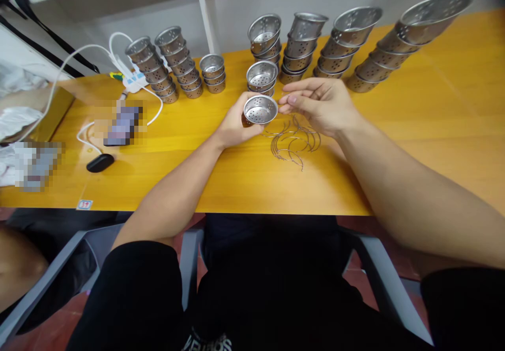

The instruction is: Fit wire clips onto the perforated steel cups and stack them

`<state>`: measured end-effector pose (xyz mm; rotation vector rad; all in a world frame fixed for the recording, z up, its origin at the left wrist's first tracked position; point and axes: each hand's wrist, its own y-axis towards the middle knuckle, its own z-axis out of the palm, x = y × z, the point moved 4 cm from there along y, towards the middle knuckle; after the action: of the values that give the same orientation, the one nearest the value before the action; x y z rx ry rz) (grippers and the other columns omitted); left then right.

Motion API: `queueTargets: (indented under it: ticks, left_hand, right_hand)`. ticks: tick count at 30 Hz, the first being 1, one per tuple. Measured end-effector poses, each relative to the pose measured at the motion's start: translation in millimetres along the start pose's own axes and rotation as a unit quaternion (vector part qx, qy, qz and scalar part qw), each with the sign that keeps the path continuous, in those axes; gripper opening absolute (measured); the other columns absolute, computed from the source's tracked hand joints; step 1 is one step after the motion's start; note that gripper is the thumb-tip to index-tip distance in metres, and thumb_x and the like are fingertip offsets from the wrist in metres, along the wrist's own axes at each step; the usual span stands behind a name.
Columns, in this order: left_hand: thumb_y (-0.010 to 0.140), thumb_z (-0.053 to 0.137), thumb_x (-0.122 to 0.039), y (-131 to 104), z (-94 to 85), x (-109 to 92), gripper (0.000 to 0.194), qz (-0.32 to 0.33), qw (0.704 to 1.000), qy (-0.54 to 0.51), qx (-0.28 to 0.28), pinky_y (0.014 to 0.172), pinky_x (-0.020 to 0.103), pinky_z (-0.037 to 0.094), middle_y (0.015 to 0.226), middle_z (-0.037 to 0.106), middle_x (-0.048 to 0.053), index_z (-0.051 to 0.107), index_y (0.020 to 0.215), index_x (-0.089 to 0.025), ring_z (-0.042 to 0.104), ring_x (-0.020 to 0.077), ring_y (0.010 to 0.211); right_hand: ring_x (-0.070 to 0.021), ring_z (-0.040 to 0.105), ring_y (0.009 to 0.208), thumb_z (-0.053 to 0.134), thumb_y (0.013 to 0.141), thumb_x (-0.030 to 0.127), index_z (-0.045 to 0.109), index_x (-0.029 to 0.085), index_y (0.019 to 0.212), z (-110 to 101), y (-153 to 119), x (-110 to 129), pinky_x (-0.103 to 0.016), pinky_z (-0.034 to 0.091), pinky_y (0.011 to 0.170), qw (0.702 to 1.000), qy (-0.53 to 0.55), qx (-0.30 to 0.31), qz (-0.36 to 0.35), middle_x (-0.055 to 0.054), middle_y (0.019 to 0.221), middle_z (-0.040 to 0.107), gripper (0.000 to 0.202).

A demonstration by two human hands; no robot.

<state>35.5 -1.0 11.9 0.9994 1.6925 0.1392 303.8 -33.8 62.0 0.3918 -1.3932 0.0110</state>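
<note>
My left hand [232, 124] is wrapped around a small perforated metal cup [260, 110], its open top tilted towards me. Just right of the cup's rim, my right hand [329, 106] has thumb and fingertips pinched together; whatever lies between them is too small to make out. Below the hands, several thin curved metal wires [275, 148] lie in a loose heap on the table [221, 182]. Directly behind the held cup stands a short stack of similar cups [261, 77].
More stacked perforated cups [305, 43] line the back right, the tallest stack [389, 56] leaning outward. Further cup stacks [183, 67] stand back left. A phone [124, 126], white cables, a power strip [134, 81] and a black oval object [100, 162] lie at left. Another person's leg [19, 267] shows lower left.
</note>
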Motion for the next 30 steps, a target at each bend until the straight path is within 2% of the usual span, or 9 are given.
queueTargets:
  ticks: [4, 7, 9, 12, 15, 18, 22, 26, 30]
  left_hand:
    - [0.094, 0.098, -0.093, -0.5, 1.1, 1.5, 0.107, 0.003, 1.000, -0.009, 0.005, 0.123, 0.054, 0.074, 0.157, 0.085, 0.017, 0.060, 0.168, -0.026, 0.088, 0.0356, 0.136]
    - [0.094, 0.099, -0.091, -0.1, 1.0, 5.5, 0.106, 0.004, 1.000, -0.012, 0.005, 0.124, 0.056, 0.074, 0.156, 0.084, 0.016, 0.060, 0.169, -0.027, 0.087, 0.0361, 0.136]
    - [0.095, 0.099, -0.087, 0.8, 0.7, 9.3, 0.105, 0.014, 1.000, -0.008, 0.005, 0.127, 0.060, 0.074, 0.158, 0.082, 0.016, 0.059, 0.170, -0.026, 0.087, 0.0382, 0.141]
    - [0.097, 0.097, -0.080, 2.3, 0.9, 15.1, 0.100, 0.037, 0.999, -0.013, 0.000, 0.132, 0.067, 0.073, 0.162, 0.080, 0.018, 0.060, 0.172, -0.025, 0.085, 0.0409, 0.148]
    - [0.096, 0.096, -0.070, 2.7, 2.4, 19.4, 0.095, 0.030, 0.999, -0.024, -0.017, 0.134, 0.069, 0.073, 0.163, 0.080, 0.019, 0.062, 0.171, -0.023, 0.085, 0.0414, 0.149]
    - [0.093, 0.095, -0.062, 1.5, 3.6, 21.4, 0.091, -0.017, 0.999, -0.026, -0.039, 0.132, 0.069, 0.076, 0.164, 0.080, 0.020, 0.063, 0.170, -0.024, 0.085, 0.0408, 0.150]
    - [0.091, 0.096, -0.057, -0.6, 3.4, 17.7, 0.088, -0.068, 0.995, -0.052, -0.041, 0.123, 0.066, 0.081, 0.161, 0.083, 0.017, 0.064, 0.167, -0.027, 0.087, 0.0378, 0.143]
    - [0.091, 0.098, -0.058, -2.3, 2.8, 10.4, 0.089, -0.096, 0.992, -0.076, -0.040, 0.116, 0.059, 0.083, 0.160, 0.084, 0.015, 0.062, 0.166, -0.030, 0.089, 0.0346, 0.138]
    - [0.094, 0.096, -0.060, -3.8, 4.6, 8.5, 0.090, -0.100, 0.992, -0.066, -0.036, 0.112, 0.064, 0.083, 0.159, 0.084, 0.017, 0.057, 0.169, -0.031, 0.090, 0.0362, 0.132]
  right_hand:
    - [-0.0300, 0.094, 0.084, 0.132, 0.084, 0.060, 0.096, 0.032, 0.107, -2.5, 0.8, -2.6, -0.048, 0.088, 0.079, 1.000, -0.027, 0.001, 0.001, -0.008, 0.109, 0.098, 0.051]
    - [-0.0247, 0.083, 0.064, 0.127, 0.089, 0.070, 0.092, 0.033, 0.106, -2.6, 0.7, -0.9, -0.043, 0.079, 0.059, 0.998, -0.056, 0.009, -0.003, -0.004, 0.095, 0.093, 0.053]
    - [-0.0225, 0.075, 0.057, 0.124, 0.094, 0.067, 0.089, 0.034, 0.102, -3.3, 0.1, 1.1, -0.042, 0.073, 0.053, 0.997, -0.076, -0.001, -0.005, -0.002, 0.084, 0.088, 0.049]
    - [-0.0199, 0.066, 0.055, 0.121, 0.100, 0.064, 0.088, 0.033, 0.102, -5.8, -0.9, 3.1, -0.041, 0.067, 0.051, 0.995, -0.097, -0.019, -0.010, -0.002, 0.081, 0.086, 0.045]
    - [-0.0179, 0.061, 0.054, 0.120, 0.102, 0.068, 0.090, 0.034, 0.112, -8.8, -0.1, 0.2, -0.041, 0.065, 0.049, 0.995, -0.095, -0.018, 0.000, -0.003, 0.091, 0.091, 0.047]
    - [-0.0191, 0.066, 0.057, 0.120, 0.101, 0.069, 0.090, 0.033, 0.112, -10.3, 2.5, -4.3, -0.041, 0.068, 0.050, 0.997, -0.079, -0.014, 0.004, -0.004, 0.098, 0.093, 0.048]
    - [-0.0242, 0.075, 0.066, 0.126, 0.095, 0.057, 0.087, 0.032, 0.102, -6.9, 3.4, -5.6, -0.043, 0.075, 0.060, 0.999, -0.052, -0.006, -0.001, -0.004, 0.091, 0.086, 0.047]
    - [-0.0209, 0.062, 0.053, 0.123, 0.097, 0.061, 0.088, 0.033, 0.103, -4.0, -0.7, -1.3, -0.039, 0.063, 0.046, 0.998, -0.059, -0.006, 0.015, -0.001, 0.076, 0.074, 0.046]
    - [-0.0183, 0.054, 0.052, 0.121, 0.100, 0.061, 0.088, 0.033, 0.104, -2.6, -1.9, 3.2, -0.034, 0.053, 0.041, 0.997, -0.082, 0.000, 0.014, 0.001, 0.070, 0.068, 0.044]
